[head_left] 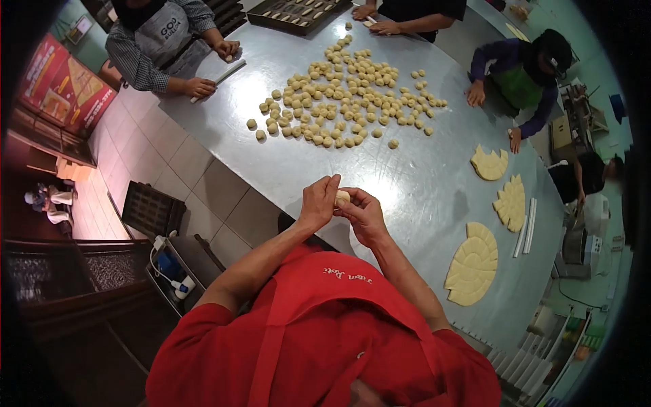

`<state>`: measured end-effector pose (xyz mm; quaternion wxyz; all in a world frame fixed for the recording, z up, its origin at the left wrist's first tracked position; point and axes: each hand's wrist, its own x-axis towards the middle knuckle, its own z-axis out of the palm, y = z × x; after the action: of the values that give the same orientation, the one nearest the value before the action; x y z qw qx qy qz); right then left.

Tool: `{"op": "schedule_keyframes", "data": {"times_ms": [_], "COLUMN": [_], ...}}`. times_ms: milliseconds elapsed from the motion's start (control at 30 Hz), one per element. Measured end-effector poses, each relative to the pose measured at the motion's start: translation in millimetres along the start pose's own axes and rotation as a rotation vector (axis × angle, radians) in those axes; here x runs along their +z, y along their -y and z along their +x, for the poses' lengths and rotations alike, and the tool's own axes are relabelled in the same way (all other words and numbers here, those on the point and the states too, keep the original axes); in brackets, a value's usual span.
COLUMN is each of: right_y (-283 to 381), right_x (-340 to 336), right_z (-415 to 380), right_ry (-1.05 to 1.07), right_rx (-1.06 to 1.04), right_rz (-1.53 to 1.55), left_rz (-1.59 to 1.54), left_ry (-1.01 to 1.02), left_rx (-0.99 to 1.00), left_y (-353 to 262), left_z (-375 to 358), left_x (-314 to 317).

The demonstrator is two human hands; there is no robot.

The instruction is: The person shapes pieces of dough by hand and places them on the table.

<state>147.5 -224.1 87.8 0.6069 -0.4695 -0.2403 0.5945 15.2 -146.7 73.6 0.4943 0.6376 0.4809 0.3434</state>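
Dough (343, 196) partly hidden; two-handed grip (362, 213)

1. A bare band of metal table (407, 183) lies open just beyond the two hands, left (317, 203) and right (365, 216), letting a hand pass sideways
2. Straight ahead, a wide scatter of dough balls (357, 139) blocks the middle; only narrow gaps show between them
3. To the right, three flat dough pieces (472, 263) and two white rods (530, 226) stand in the way
4. Co-workers' hands (476, 93) and a dark tray (298, 15) obstruct the far edges
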Motion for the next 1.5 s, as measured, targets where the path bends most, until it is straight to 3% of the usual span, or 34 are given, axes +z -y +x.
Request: {"op": "schedule_keyframes", "data": {"times_ms": [100, 167, 200, 267, 300, 333, 400, 433, 500, 533, 600, 633, 667, 767, 867, 1000, 1067, 1133, 1167, 1200, 1233, 1267, 1333, 1367, 1433, 1467, 1500], "right_y": [-5, 4, 12, 32, 26, 14, -23, -34, -55, -80, -79, -80, -80, -56, -33, -63, -68, -66, -64, -39, -20, -21, -12, -19, -37, -46, -49], "right_x": [-24, -48, -41, -20, -31, -51, -91, -89, -81, -82, -48, -43, -41, -62, -80, -42, -29, -21, -13, 19, 51, 62, 97, 110, 113, 109, 103], "right_z": [11, 18, 13, -10, -11, -14, -31, -43, -51, -39, -5, 19, 44, 77, 54, 2, 2, 16, 34, 51, 69, 89, 119, 129, 148, 152, 149], "right_ry": [0.059, 0.718, 0.72, 0.304, 0.104, 0.088, -0.415, -0.427, -0.315, -0.152, 0.071, 0.083, 0.096, -0.132, -0.367, -0.493, -0.578, -0.291, -0.251, -0.225, -0.2, -0.119, -0.076, -0.095, -0.093, -0.076, -0.064], "right_rx": [0.16, 0.492, 0.494, 0.336, 0.279, 0.275, -0.328, -0.316, -0.618, -0.65, -0.66, -0.67, -0.68, -0.739, -0.672, -0.653, -0.63, -0.161, 0.044, 0.204, 0.354, 0.258, 0.052, -0.093, -0.182, -0.265, -0.198], "right_rz": [0.013, 0.171, 0.17, -0.339, -0.533, -0.524, -1.08, -1.078, -1.488, -1.349, -1.326, -1.383, -1.44, -1.508, -1.607, -1.515, -1.529, -1.326, -1.057, -0.895, -0.727, -0.837, -1.071, -0.919, -1.054, -1.2, -1.135], "left_rz": [0.13, 0.307, 0.371, 0.518, 0.808, 0.809, 0.806, 0.806, 0.853, 0.647, 0.571, 0.581, 0.548, 0.641, 0.673, 0.506, 0.441, 0.312, 0.233, 0.233, 0.213, 0.194, 0.247, 0.254, 0.441, 0.44, 0.446], "left_ry": [0.036, -0.005, -0.033, -0.045, -0.013, 0.002, 0.021, 0.037, 0.195, 0.285, 0.555, 0.561, 0.442, 0.43, 0.37, 0.104, 0.183, 0.346, 0.414, 0.421, 0.423, 0.423, 0.261, 0.278, -0.073, -0.04, 0.0], "left_rx": [0.036, 0.088, 0.049, 0.117, 0.18, 0.192, 0.158, 0.158, 0.423, 0.577, 0.683, 0.703, 0.755, 0.84, 0.816, 0.576, 0.492, 0.345, 0.183, 0.184, -0.044, -0.271, -0.201, -0.196, 0.448, 0.464, 0.443], "left_y": [4, 26, 44, 84, 83, 89, 103, 101, 93, 96, 79, 74, 85, 87, 91, 107, 108, 104, 103, 93, 78, 68, 61, 63, 64, 65, 64], "left_z": [2, 11, 19, 32, 33, 38, 36, 29, 20, 18, 39, 54, 72, 124, 122, 56, 45, 44, 58, 75, 96, 115, 151, 163, 184, 190, 194], "left_x": [-11, -19, -29, -59, -80, -96, -117, -112, -90, -74, -40, -27, -16, -50, -109, -131, -125, -127, -133, -145, -162, -177, -199, -202, -203, -206, -208]}}
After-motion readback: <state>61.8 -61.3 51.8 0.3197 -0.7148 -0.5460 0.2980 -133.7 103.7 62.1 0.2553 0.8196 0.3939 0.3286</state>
